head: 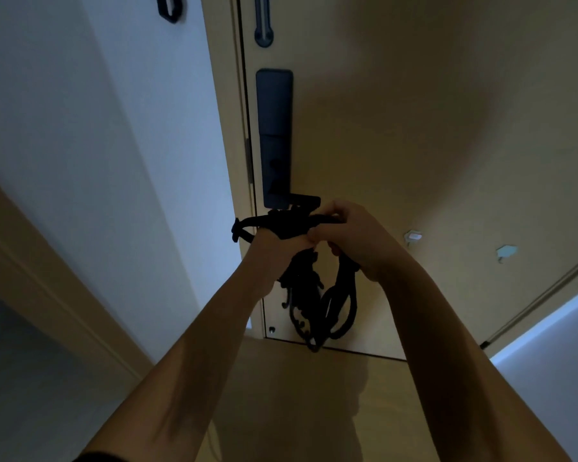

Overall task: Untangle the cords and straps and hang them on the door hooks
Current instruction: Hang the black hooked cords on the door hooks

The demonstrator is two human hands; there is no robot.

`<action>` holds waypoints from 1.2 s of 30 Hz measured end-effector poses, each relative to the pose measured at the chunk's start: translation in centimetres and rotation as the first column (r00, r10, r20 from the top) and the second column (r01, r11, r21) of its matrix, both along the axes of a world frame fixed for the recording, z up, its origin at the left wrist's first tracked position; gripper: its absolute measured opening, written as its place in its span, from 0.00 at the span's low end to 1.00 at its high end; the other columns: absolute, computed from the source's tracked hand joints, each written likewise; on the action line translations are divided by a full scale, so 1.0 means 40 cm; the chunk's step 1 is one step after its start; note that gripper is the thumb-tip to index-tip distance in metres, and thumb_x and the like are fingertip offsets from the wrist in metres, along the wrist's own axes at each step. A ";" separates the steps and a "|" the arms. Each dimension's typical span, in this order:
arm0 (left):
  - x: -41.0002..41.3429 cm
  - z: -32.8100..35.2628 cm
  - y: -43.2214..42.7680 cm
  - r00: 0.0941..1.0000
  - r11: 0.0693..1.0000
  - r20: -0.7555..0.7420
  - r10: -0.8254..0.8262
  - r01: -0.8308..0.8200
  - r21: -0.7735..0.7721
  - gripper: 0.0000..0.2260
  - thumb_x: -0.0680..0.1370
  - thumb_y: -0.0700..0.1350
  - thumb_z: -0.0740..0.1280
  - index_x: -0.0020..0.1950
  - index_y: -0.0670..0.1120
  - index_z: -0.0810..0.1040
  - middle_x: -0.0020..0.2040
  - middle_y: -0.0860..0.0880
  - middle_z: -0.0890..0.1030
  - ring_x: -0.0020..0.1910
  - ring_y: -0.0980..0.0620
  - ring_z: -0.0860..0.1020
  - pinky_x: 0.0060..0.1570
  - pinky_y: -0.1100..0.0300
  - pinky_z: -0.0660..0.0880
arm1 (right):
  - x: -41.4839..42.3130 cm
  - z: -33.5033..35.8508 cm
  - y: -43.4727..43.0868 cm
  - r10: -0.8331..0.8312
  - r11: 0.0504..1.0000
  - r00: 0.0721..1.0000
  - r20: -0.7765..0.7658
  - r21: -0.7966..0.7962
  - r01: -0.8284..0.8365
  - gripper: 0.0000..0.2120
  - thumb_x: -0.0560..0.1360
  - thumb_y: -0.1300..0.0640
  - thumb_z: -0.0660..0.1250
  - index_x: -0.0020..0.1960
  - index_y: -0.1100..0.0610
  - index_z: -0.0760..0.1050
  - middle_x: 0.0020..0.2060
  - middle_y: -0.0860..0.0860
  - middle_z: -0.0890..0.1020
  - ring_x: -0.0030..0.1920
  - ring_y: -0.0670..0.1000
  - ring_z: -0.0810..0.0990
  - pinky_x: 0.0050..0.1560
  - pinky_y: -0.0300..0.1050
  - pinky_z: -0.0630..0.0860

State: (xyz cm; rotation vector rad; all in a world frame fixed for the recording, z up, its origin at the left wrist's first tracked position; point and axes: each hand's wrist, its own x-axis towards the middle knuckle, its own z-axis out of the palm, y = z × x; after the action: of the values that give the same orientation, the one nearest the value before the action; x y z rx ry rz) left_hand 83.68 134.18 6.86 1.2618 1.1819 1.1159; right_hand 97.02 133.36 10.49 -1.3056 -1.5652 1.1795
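A black tangle of cords and straps (pixel 309 288) hangs between my two hands in front of a beige door (pixel 397 128). My left hand (pixel 274 248) grips the upper part of the tangle, and a strap loop (pixel 244 226) sticks out to its left. My right hand (pixel 351 235) is closed on a strand at the top, touching the left hand. Loops dangle below both hands almost to the door's bottom edge. Two small pale hooks (pixel 412 236) (pixel 506 252) sit on the door to the right of my hands.
A black lock plate with a lever handle (pixel 275 138) is just above my hands. A black door guard (pixel 263 25) is at the top, with another black fitting (pixel 169 8) on the white wall (pixel 114 128). Light wood flooring lies below.
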 end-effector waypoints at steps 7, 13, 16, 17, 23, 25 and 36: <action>0.010 0.169 0.055 0.988 0.988 0.136 -0.067 0.047 0.146 0.05 0.72 0.33 0.68 0.46 0.39 0.79 0.38 0.41 0.81 0.36 0.46 0.80 0.40 0.56 0.79 | 0.059 0.109 0.059 -0.014 0.950 0.995 -0.096 0.309 0.043 0.10 0.72 0.65 0.69 0.42 0.51 0.72 0.38 0.48 0.79 0.37 0.43 0.79 0.43 0.36 0.77; 0.029 0.350 0.124 0.969 0.947 0.174 -0.173 0.115 0.300 0.06 0.74 0.36 0.67 0.43 0.47 0.75 0.32 0.51 0.80 0.33 0.54 0.79 0.39 0.60 0.77 | 0.093 0.258 0.119 -0.058 0.783 0.998 -0.019 0.619 0.057 0.09 0.74 0.66 0.66 0.40 0.54 0.75 0.34 0.47 0.80 0.34 0.39 0.76 0.37 0.30 0.71; 0.060 0.445 0.163 0.974 0.912 0.146 -0.174 0.104 0.396 0.06 0.75 0.37 0.67 0.46 0.49 0.78 0.33 0.53 0.80 0.35 0.56 0.78 0.40 0.62 0.76 | 0.113 0.338 0.159 -0.107 0.710 0.994 0.000 0.700 0.077 0.10 0.75 0.64 0.64 0.40 0.51 0.74 0.39 0.56 0.79 0.41 0.50 0.77 0.43 0.39 0.72; 0.073 0.473 0.175 0.975 0.903 0.148 -0.167 0.091 0.420 0.06 0.75 0.37 0.66 0.47 0.48 0.78 0.35 0.53 0.81 0.35 0.57 0.78 0.40 0.63 0.76 | 0.118 0.364 0.175 -0.130 0.691 0.991 -0.008 0.716 0.097 0.11 0.76 0.63 0.64 0.39 0.49 0.74 0.39 0.55 0.79 0.42 0.52 0.77 0.44 0.42 0.73; 0.138 0.606 0.270 0.996 0.834 0.079 -0.036 -0.014 0.551 0.04 0.76 0.38 0.66 0.47 0.46 0.79 0.38 0.46 0.79 0.35 0.56 0.78 0.45 0.59 0.77 | 0.150 0.499 0.284 -0.250 0.552 0.968 -0.004 0.821 0.146 0.11 0.76 0.63 0.63 0.38 0.50 0.74 0.34 0.50 0.77 0.39 0.52 0.77 0.43 0.46 0.74; 0.154 0.640 0.311 0.997 0.796 0.072 0.001 -0.044 0.603 0.04 0.76 0.37 0.66 0.49 0.43 0.79 0.37 0.47 0.79 0.34 0.58 0.78 0.45 0.62 0.77 | 0.158 0.535 0.323 -0.263 0.532 0.965 -0.005 0.833 0.149 0.08 0.76 0.62 0.63 0.41 0.52 0.75 0.33 0.45 0.76 0.37 0.48 0.77 0.41 0.38 0.73; 0.189 0.903 0.561 0.980 0.573 0.123 0.159 -0.193 0.797 0.07 0.73 0.38 0.68 0.41 0.50 0.79 0.40 0.46 0.81 0.44 0.47 0.80 0.46 0.54 0.78 | 0.150 0.818 0.559 -0.437 0.254 0.897 0.068 0.966 0.051 0.08 0.76 0.63 0.62 0.50 0.64 0.79 0.43 0.56 0.80 0.42 0.49 0.74 0.35 0.30 0.66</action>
State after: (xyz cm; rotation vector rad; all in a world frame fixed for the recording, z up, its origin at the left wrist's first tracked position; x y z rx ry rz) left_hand 91.24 156.63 42.99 1.8084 0.7581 1.9604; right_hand 103.04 155.71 43.21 -0.8047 -1.7137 -0.3474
